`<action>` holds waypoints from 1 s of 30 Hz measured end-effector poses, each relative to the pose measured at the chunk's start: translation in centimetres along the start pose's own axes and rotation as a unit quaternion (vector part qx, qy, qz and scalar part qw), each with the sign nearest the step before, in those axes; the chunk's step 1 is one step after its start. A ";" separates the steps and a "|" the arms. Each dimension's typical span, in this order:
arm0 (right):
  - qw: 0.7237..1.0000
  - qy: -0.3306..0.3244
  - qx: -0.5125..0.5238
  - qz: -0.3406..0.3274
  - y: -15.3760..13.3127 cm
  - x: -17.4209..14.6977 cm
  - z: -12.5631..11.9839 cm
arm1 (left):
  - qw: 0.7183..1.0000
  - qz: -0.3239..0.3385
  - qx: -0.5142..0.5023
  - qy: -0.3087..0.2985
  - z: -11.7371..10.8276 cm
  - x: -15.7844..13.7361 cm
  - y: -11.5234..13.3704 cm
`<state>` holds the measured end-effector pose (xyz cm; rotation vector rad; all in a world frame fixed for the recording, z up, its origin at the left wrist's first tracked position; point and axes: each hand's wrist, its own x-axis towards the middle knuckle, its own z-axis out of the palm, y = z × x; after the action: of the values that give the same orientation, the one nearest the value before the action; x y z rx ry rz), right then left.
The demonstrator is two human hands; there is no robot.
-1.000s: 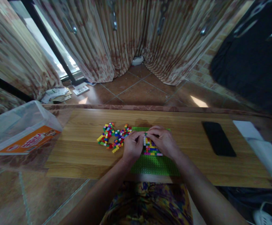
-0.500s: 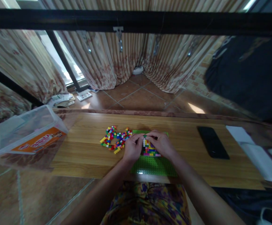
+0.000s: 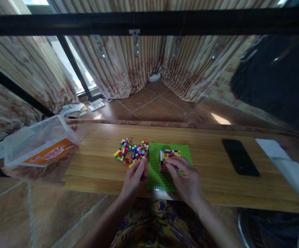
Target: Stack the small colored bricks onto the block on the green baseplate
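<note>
A green studded baseplate [image 3: 154, 181] lies on the wooden table in front of me. On it sits a multicoloured block of toy building bricks [image 3: 163, 156], its lower right part covered by my right hand [image 3: 188, 177]. That hand is closed, thumb and fingertips together on the bricks, and whatever lies between them is hidden. My left hand [image 3: 135, 177] hovers at the baseplate's left edge, just below the loose bricks [image 3: 135, 150]. Its thumb and fingers are pressed together; anything held there is too small to make out.
A clear plastic box [image 3: 38, 137] with an orange label stands at the table's left end. To the right lie a black phone-like slab [image 3: 239, 156] and white sheets [image 3: 280, 162]. A dark metal bar [image 3: 149, 22] crosses above, before striped curtains [image 3: 144, 69].
My hands have parted from the block's top edge. The left moved down and left towards the loose bricks; the right came down over the block's lower right. The view shifted slightly.
</note>
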<state>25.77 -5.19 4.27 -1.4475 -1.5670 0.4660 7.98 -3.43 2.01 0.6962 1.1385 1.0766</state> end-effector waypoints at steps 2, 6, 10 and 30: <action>0.999 -0.049 0.005 -0.015 -1.3 -0.8 0.7 | 0.995 -0.069 -0.077 -0.011 0.4 -0.7 0.5; 0.995 -0.092 0.013 -0.034 -2.7 -1.4 1.4 | 0.977 -0.135 -0.157 -0.054 1.2 -1.3 1.8; 0.992 -0.111 -0.003 -0.063 -2.5 -1.4 1.6 | 0.971 -0.146 -0.164 -0.094 1.3 -1.3 2.6; 0.990 -0.107 0.081 0.040 -2.4 -0.9 0.8 | 0.993 0.021 0.041 -0.109 1.7 -1.6 2.0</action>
<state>23.64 -6.33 5.40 -1.3739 -1.6003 0.8013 8.85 -4.03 4.86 0.8834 0.9866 0.9674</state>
